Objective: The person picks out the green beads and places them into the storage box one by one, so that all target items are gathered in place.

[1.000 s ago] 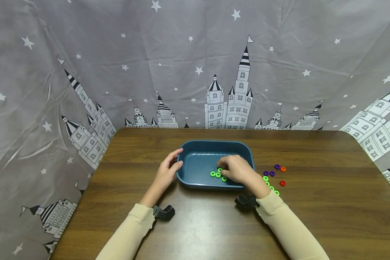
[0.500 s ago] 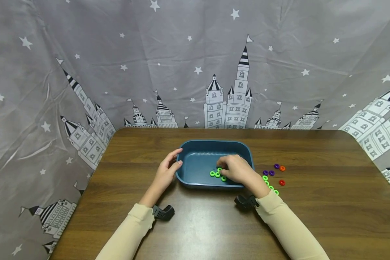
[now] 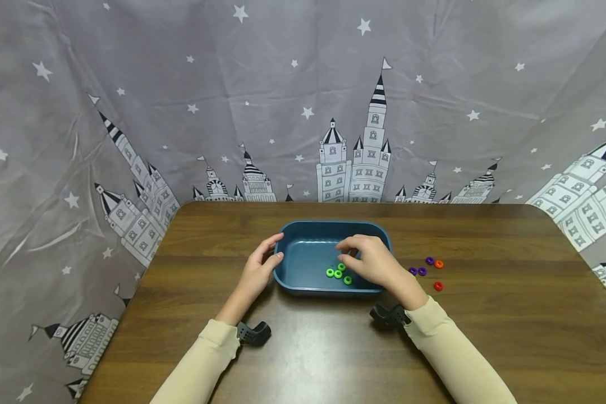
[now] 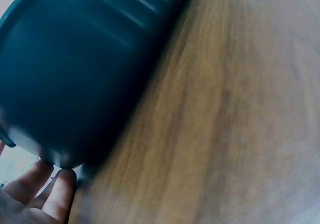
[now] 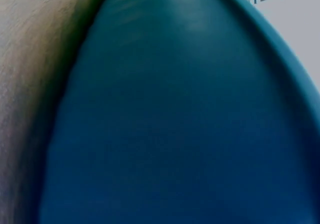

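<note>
A dark blue tray (image 3: 303,282) stands on the table with several small green rings (image 3: 338,274) lying on its floor. My left hand (image 3: 256,268) rests against the tray's left end, thumb and fingers spread along the wall; in the left wrist view its fingers (image 4: 60,194) touch the tray's outside. Inside the tray at the right, my right hand (image 3: 371,259) hovers just beside the green rings. Its thumb and forefinger stand apart, and nothing shows between them. The right wrist view holds only the tray's outer wall (image 5: 175,109), blurred, with no fingers.
On the wooden table (image 3: 510,314), right of the tray, lie several purple rings (image 3: 422,271), an orange ring (image 3: 439,264) and a red ring (image 3: 438,286). A grey curtain (image 3: 272,78) with printed castles hangs behind the table's far edge.
My right hand has lifted away from the green rings in the tray, its thumb and forefinger parting. Green rings on the table are now hidden behind my right wrist. The left hand stays put.
</note>
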The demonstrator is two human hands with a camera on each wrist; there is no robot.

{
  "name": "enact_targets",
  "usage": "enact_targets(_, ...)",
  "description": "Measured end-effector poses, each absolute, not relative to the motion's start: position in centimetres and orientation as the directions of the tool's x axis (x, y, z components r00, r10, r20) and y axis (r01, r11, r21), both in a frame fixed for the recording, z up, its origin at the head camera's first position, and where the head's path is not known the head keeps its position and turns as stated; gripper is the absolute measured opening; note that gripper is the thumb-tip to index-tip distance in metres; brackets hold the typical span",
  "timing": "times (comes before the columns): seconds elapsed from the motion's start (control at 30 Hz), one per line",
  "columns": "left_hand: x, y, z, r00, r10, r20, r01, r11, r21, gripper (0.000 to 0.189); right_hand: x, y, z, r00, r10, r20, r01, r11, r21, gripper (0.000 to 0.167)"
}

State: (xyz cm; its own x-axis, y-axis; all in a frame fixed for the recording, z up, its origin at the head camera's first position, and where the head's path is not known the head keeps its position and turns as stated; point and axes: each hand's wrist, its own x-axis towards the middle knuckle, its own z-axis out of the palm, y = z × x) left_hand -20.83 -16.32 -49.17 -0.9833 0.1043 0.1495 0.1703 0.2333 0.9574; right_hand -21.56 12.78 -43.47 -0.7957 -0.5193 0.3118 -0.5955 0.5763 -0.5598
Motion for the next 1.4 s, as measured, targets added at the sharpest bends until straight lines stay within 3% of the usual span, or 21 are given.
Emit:
enact_targets(0.4, -20.7, -16.3, -49.0, -0.984, 0.103, 0.144, 0.165, 0.240, 0.957, 0.045, -20.7, 16.8, -42.3, -0.829, -0.387, 0.403, -0.558, 0.611, -0.561, 0.018)
enact_targets(0.9, -20.7, -16.3, -49.0, -0.982, 0.108, 0.157, 0.180, 0.246, 0.953, 0.045, -18.6, 23.2, -44.5, -0.850, -0.252, 0.462, -0.486, 0.712, -0.506, 0.015)
enact_targets(1.4, -20.6, -16.3, -49.0, -0.983, 0.103, 0.151, 0.171, 0.229, 0.958, 0.045, -17.4, 25.4, -47.0, -0.899, -0.286, 0.331, -0.422, 0.764, -0.488, 0.015)
